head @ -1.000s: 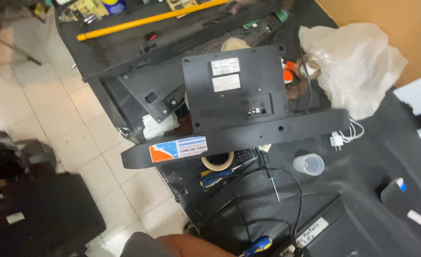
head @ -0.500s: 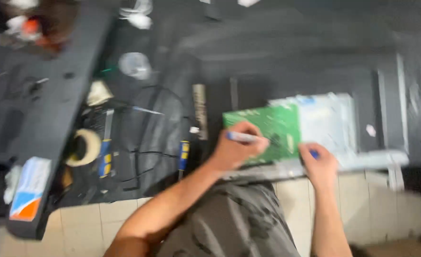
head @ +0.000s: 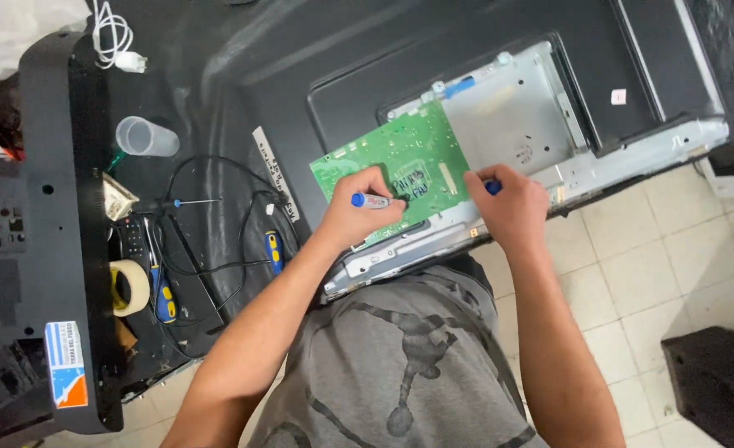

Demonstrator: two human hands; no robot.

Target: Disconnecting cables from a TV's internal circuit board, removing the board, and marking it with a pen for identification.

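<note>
Black workbench (head: 218,75) over pale floor tiles; view has swung from the stand to the board.
Green circuit board (head: 400,162) lies on metal tray (head: 516,108). Left hand (head: 359,207) now grips blue-capped marker (head: 373,200) upon it; right hand (head: 512,207) closed round blue cap (head: 493,187).

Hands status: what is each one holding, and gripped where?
Left hand holds a blue-ended marker pen around its barrel, tip over the green circuit board. Right hand closes on a small blue piece, mostly hidden; its grip cannot be told.
</note>
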